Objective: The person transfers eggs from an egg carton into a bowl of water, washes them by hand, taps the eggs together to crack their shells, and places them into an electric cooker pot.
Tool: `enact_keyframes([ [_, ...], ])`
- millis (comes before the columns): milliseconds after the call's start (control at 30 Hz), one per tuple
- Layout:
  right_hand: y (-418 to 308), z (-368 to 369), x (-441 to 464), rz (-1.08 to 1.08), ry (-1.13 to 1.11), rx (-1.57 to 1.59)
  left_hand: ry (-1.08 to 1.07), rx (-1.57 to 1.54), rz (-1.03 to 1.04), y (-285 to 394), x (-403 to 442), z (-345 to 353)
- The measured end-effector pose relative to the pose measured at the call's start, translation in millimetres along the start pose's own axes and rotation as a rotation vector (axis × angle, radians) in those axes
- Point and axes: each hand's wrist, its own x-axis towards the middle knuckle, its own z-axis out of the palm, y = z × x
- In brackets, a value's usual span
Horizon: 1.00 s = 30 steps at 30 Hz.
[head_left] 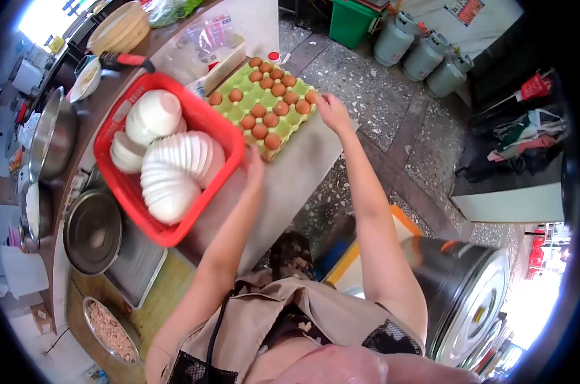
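Observation:
A yellow-green egg tray (258,97) lies on the grey worktop, partly filled with several brown eggs and with many bare cups toward its left side. My right hand (333,114) grips the tray's right edge, beside an egg at the corner. My left hand (255,168) is at the near left edge of the tray, its fingers curled against it and partly blurred. Just left of that hand, a red plastic basket (168,239) holds stacked white bowls (174,176). The basket's rim overlaps the tray's near left side in view.
Beyond the tray stand a white box (229,67) and a red-capped bottle (274,57). A round dark lid (92,232), a metal tray (139,275) and a dish of minced meat (110,331) are at left. A large steel pot (456,288) stands at my right.

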Motion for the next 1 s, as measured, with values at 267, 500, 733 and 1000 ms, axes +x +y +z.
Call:
enact_keyframes([
  [267, 41.8, 95.1, 165.8, 0.158, -0.557, 0.103, 0.448, 0.162, 0.284, 42.7, 68.2, 4.5],
  [500, 103.9, 76.4, 99.7, 0.224, -0.540, 0.367, 0.158, -0.268, -0.034, -0.2, 69.0, 6.1],
  [733, 88.5, -37.6, -62.7, 0.556, -0.432, 0.251, -0.183, -0.265, -0.345, 7.6, -35.8, -7.0],
  [1000, 7.3, -133.0, -277.7, 0.802, 0.007, 0.201, -0.720, -0.259, -0.267, 40.0, -112.7, -56.3],
])
